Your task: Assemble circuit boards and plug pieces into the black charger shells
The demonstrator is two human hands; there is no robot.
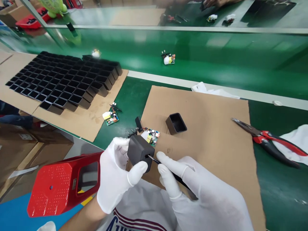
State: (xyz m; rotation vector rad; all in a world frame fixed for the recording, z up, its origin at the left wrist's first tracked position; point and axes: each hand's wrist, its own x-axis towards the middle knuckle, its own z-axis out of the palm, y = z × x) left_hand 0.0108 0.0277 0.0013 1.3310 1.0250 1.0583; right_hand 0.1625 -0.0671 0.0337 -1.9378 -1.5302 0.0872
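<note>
My white-gloved left hand (114,176) grips a black plastic housing (138,148), its thumb on the near lower edge. In my gloved right hand (207,195) is a slim black tool with a thin pointed tip, apparently tweezers (179,180). Their tip meets a small opening in the housing's end face; how deep it goes is hidden. Just beyond the held housing lies a circuit board (153,136) with a black plug part and wires. Another black housing (171,124) rests on the cardboard sheet (211,128), its hollow end showing.
Rows of black housings (64,81) fill the cardboard at left. A second circuit board (112,118) lies between the sheets; another (169,59) sits on the green surface behind. Red-handled pliers (264,138) lie at right. A red stool (53,186) stands lower left.
</note>
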